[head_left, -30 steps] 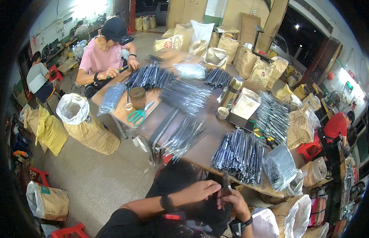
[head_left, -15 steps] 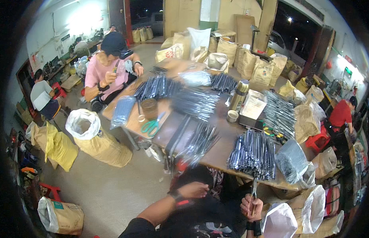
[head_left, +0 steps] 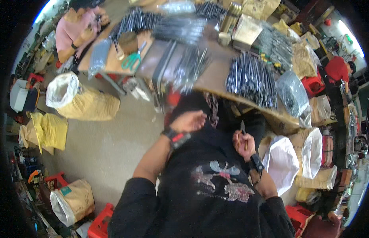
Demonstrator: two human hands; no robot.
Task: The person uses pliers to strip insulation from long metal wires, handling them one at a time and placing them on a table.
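My left hand (head_left: 189, 121) is over my lap, its fingers loosely curled and slightly apart, with nothing visible in them. My right hand (head_left: 244, 144) is closed around the handles of a pair of pliers (head_left: 243, 127), their dark jaws pointing away from me toward the table edge. Beyond that hand, a thick pile of dark, thin metal rods (head_left: 251, 81) lies at the near edge of the table (head_left: 212, 75). A clear plastic bag of similar pieces (head_left: 291, 93) rests at the right corner. Another bundle of thin rods in plastic (head_left: 190, 67) lies nearer my left hand.
Teal scissors (head_left: 131, 61), a steel thermos (head_left: 231, 18) and more rod piles (head_left: 178, 29) cover the table. An open white-lined sack (head_left: 280, 164) stands beside my right arm. Another sack (head_left: 87, 101) stands left. A person in pink (head_left: 71, 33) works across the table.
The view has tipped downward, showing more of my lap and shirt. My right hand with the pliers has drawn back from the rod pile at the table edge.
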